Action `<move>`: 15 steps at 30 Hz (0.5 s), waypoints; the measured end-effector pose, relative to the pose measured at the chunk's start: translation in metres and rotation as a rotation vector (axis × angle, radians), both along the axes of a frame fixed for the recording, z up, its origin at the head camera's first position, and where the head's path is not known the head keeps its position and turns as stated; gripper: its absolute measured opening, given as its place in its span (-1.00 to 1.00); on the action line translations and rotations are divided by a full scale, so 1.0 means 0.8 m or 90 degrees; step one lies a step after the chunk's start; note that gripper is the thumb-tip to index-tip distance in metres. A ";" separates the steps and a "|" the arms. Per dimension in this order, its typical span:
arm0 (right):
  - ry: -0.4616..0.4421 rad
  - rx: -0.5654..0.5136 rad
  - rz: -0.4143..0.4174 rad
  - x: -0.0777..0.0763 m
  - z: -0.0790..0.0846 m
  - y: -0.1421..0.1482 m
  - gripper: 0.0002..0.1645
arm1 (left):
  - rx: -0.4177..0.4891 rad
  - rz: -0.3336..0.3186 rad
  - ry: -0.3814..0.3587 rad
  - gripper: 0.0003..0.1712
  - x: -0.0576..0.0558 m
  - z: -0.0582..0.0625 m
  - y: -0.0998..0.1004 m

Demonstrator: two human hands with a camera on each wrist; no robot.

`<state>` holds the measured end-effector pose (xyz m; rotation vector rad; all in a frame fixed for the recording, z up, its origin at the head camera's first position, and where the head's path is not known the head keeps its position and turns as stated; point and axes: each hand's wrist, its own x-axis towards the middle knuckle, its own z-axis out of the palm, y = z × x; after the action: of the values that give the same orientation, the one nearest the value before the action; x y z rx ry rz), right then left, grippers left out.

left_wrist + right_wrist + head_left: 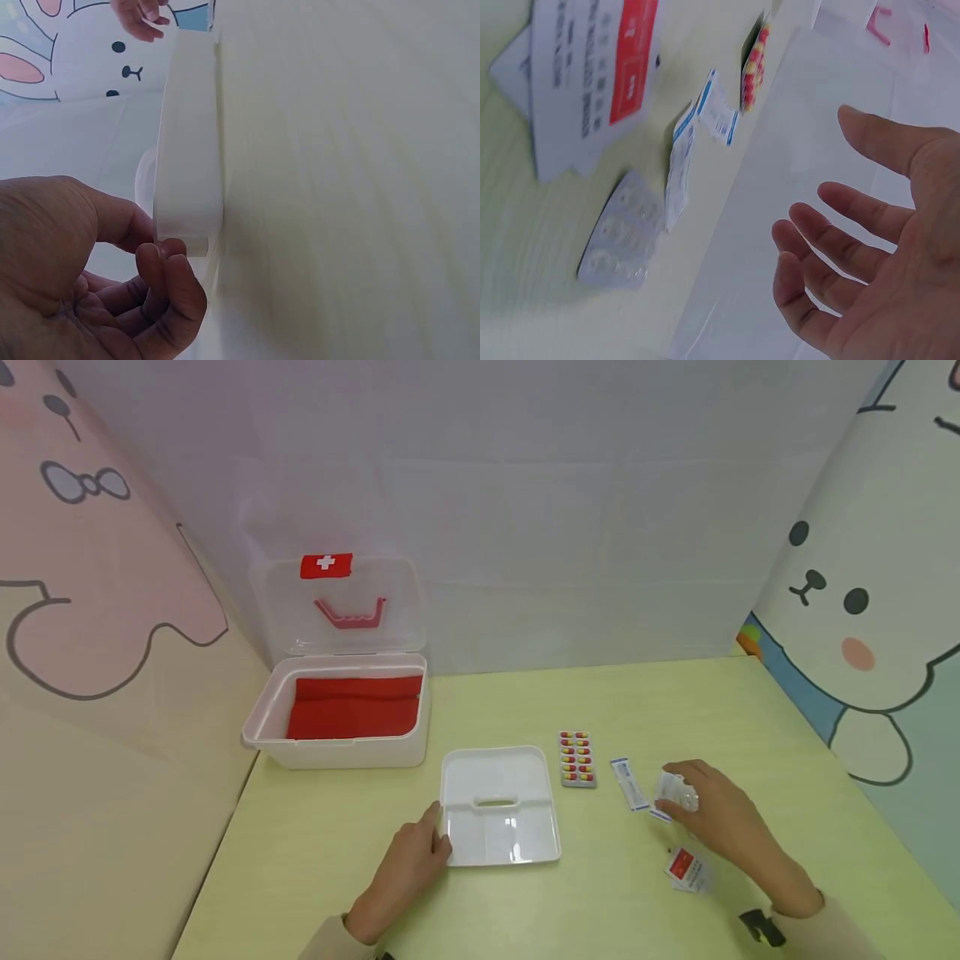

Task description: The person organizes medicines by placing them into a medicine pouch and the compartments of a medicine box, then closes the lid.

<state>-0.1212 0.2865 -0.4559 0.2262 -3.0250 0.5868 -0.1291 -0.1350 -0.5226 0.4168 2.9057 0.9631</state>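
In the head view my left hand (408,860) grips the near left edge of a white divided tray (517,777). The left wrist view shows thumb and curled fingers at the corner of that tray (187,135). My right hand (716,810) reaches over a clear blister pack (677,791), which it partly covers in the head view. Seen from the right wrist, the hand (877,247) has its fingers spread and loosely bent, apart from the blister pack (622,234) lying on the table. Two slim white-and-blue packets (628,783) lie beside it.
A red-and-yellow capsule blister (577,760) lies right of the tray. Nearer me are stacked white packets with a red label (686,868). At the back left stands an opened white first-aid box (352,753) with red cloth (352,706) inside, its clear lid (285,610) upright.
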 end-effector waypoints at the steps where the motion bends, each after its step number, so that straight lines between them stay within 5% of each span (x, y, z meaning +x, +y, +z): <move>1: -0.016 0.000 -0.006 -0.001 0.000 0.009 -0.33 | -0.001 0.000 -0.001 -0.41 0.000 0.000 0.000; 15: -0.246 0.059 -0.145 -0.003 -0.019 0.066 0.21 | 0.009 -0.002 -0.007 -0.41 0.002 0.005 0.000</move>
<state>-0.1239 0.3391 -0.4708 -0.2578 -3.3818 0.5229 -0.1278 -0.1350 -0.5187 0.4155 2.8886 0.9835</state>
